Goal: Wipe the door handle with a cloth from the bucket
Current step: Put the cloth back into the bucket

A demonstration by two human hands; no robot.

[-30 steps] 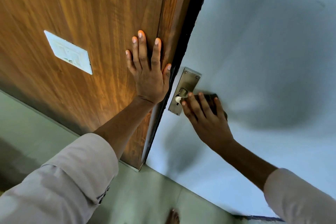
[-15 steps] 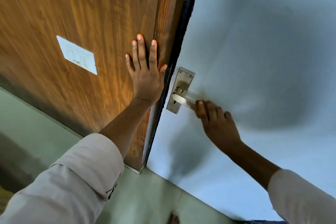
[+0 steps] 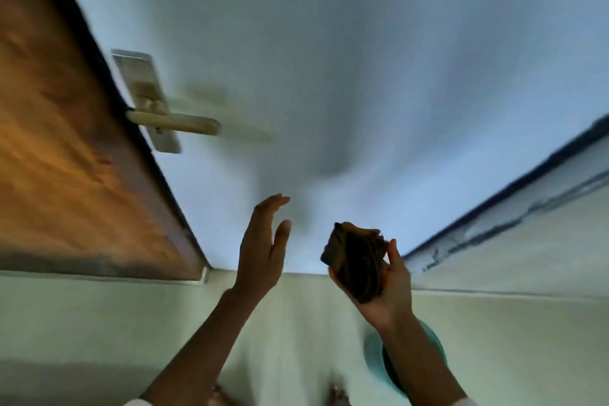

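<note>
The metal door handle [image 3: 174,120] juts from its backplate on the pale blue door [image 3: 329,59], upper left, with nothing touching it. My right hand [image 3: 389,283] is low and right of centre, palm up, shut on a dark folded cloth [image 3: 356,260]. My left hand [image 3: 263,247] hovers beside it with fingers apart, empty, well below the handle. A teal bucket [image 3: 435,353] shows on the floor under my right forearm, mostly hidden by it.
A brown wooden panel [image 3: 66,142] fills the left side beside the door's dark edge. A pale wall [image 3: 527,241] runs along the right. Light green floor tiles [image 3: 99,323] lie below, and my toes [image 3: 339,394] show at the bottom edge.
My right hand has come off the handle and dropped down with the cloth. My left hand has left the wooden panel and lowered. The view has swung right and down, and the bucket has come into sight.
</note>
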